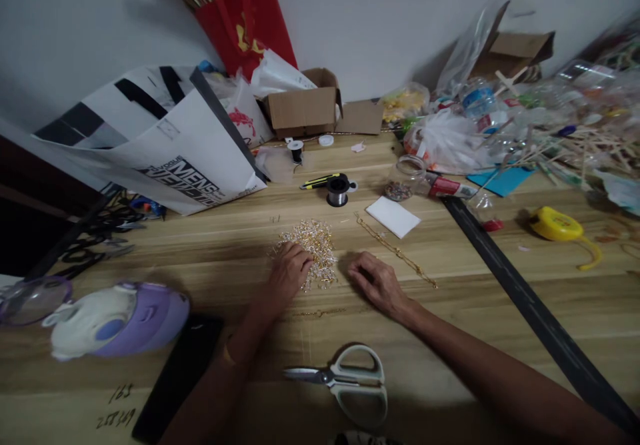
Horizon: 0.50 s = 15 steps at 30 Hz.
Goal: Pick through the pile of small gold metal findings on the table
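Although both your hands rest close together around the middle of the wooden surface (240,238), they lie apart from each other. Your left hand (289,270) is at the near-left side of the bead pile (320,240), its fingers bent and nearly together, the tips among the clear and gold pieces; whether they have hold of one, you cannot tell from here. Your right hand (376,281) lies loosely curled between the pile and a gold chain (399,253), its fingers mostly folded in; what they may hold is hidden. That chain slants down toward the right edge, just beside a white pad (393,216). On the far-edge side of the pile stands a wire spool (337,192), touching or nearly touching a yellow-and-black cutter (319,182). Toward the near edge lie your scissors (357,380), blades pointing to the left edge. A yellow tape measure (555,223) sits well apart, toward the right edge.
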Each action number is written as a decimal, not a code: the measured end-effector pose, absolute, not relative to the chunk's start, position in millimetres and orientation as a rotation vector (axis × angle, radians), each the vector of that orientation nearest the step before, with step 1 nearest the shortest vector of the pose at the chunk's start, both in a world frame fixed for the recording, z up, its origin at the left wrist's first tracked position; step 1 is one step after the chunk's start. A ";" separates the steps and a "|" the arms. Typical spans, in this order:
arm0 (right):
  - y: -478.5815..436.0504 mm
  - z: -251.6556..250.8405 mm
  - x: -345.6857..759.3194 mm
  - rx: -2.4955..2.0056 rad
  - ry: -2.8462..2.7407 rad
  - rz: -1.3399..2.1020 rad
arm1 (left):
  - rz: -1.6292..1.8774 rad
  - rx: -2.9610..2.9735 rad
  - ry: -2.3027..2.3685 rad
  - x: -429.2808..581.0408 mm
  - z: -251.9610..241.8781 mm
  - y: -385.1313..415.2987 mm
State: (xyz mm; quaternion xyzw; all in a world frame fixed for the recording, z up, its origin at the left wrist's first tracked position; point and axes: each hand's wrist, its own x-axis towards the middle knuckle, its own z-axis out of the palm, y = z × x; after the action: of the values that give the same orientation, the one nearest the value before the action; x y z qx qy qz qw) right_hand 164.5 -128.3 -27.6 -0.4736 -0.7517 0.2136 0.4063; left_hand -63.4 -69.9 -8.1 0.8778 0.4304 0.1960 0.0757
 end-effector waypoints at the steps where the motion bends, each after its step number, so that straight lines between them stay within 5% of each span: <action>1: -128.2 -27.2 164.3 -1.193 -1.896 0.535 | 0.577 2.643 1.303 -63.0 -8.2 -69.8; 15: -128.1 -22.7 164.1 -1.166 -1.891 0.528 | 0.514 2.649 1.287 -64.0 -7.9 -69.0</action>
State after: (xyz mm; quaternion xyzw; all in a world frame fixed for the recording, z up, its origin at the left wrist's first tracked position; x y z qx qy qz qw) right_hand 164.1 -128.1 -22.7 -0.4644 -0.7531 0.2102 0.4160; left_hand -64.0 -69.0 -7.9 0.8836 0.4292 0.1713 0.0760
